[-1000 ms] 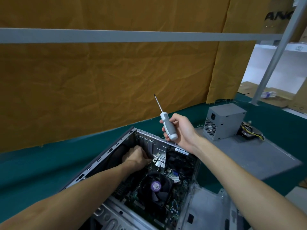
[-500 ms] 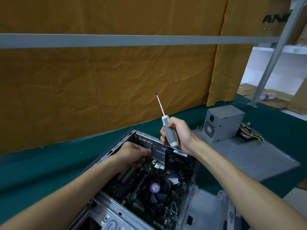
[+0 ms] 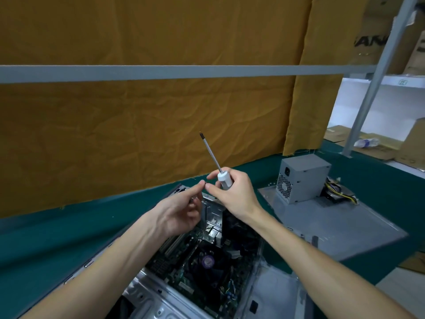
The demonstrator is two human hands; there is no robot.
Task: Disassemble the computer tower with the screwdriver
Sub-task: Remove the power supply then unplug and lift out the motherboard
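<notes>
Screwdriver (image 3: 224, 178) clenched in right hand (image 3: 232, 192), shaft up; light, rigid. Left fingers (image 3: 195, 188) pinching something tiny, unidentifiable. Tower (image 3: 207, 261) below: heavy, sharp-edged; grip frame.

Head view, close, forward-down over tower (image 3: 207, 261)

Open computer tower (image 3: 197, 268) lies on its side on green table covering (image 3: 46, 245), fan with purple centre label (image 3: 208, 261) visible inside. Right hand (image 3: 234, 192) grips white-handled screwdriver (image 3: 224, 179), shaft pointing up and away; left hand (image 3: 179, 210) raised above the case, fingertips (image 3: 202, 183) meeting the right hand's, whatever they pinch too small to tell. Grey power supply (image 3: 301, 178) stands on a flat grey panel (image 3: 345, 226) to the right, well apart from the tower.
</notes>
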